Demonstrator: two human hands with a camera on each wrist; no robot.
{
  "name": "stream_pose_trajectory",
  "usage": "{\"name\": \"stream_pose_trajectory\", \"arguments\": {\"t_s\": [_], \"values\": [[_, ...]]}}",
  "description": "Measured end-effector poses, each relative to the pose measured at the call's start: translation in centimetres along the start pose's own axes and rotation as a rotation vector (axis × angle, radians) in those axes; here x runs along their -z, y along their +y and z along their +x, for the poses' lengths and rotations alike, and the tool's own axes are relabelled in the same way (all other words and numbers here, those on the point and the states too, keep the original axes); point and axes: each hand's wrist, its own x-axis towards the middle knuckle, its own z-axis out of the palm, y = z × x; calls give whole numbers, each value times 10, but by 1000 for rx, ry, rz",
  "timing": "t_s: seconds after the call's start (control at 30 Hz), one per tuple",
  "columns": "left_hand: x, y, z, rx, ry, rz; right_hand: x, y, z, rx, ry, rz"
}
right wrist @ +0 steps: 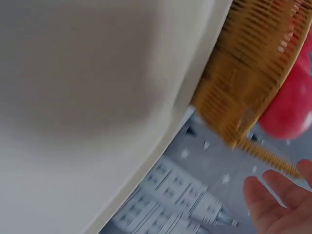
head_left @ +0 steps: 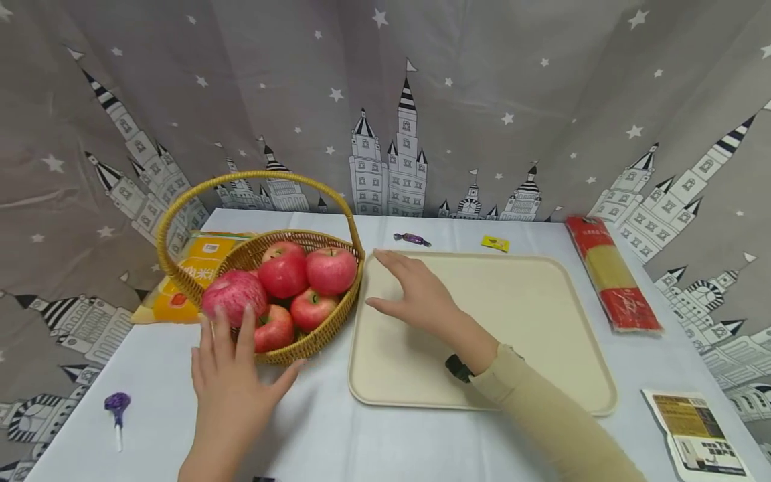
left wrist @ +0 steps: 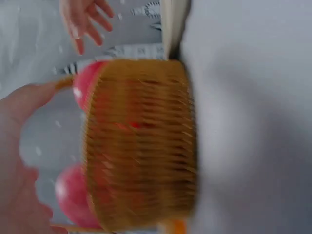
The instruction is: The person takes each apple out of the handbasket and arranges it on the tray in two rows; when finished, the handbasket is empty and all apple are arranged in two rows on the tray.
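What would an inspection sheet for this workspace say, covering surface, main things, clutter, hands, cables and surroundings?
Surface: white tabletop, lying flat.
Main things: basket of red apples, handle up, beside a cream tray.
Clutter: purple lollipop, purple candy, small yellow packet, orange bag, red-and-yellow pack, brown-and-white pouch.
Left hand: fingers spread, near the basket's front; contact unclear.
Right hand: above the tray, on the basket's side, holding nothing.
Cables: nothing seen.
Surroundings: grey curtain with castles and stars.
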Motion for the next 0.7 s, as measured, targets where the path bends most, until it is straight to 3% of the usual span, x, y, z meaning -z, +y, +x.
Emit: {"name": "stream_pose_trajectory", "arguments": {"t_s": [0.07, 0.17, 0.27, 0.33, 0.5, 0.7], "values": [[0, -9, -4, 126, 9, -86, -7, -10, 11, 25, -8, 56], [-3, -22, -7, 304, 31, -310, -14, -24, 27, 39, -22, 131], [-8, -30, -4, 411, 29, -544, -19, -33, 39, 12, -36, 213], [-12, -34, 0, 443, 10, -666, -22, -36, 47, -17, -44, 252], [-21, -39, 7, 475, 0, -852, -25, -39, 62, -81, -79, 288], [-26, -41, 10, 538, 34, -951, -26, -41, 67, -76, -63, 269]]}}
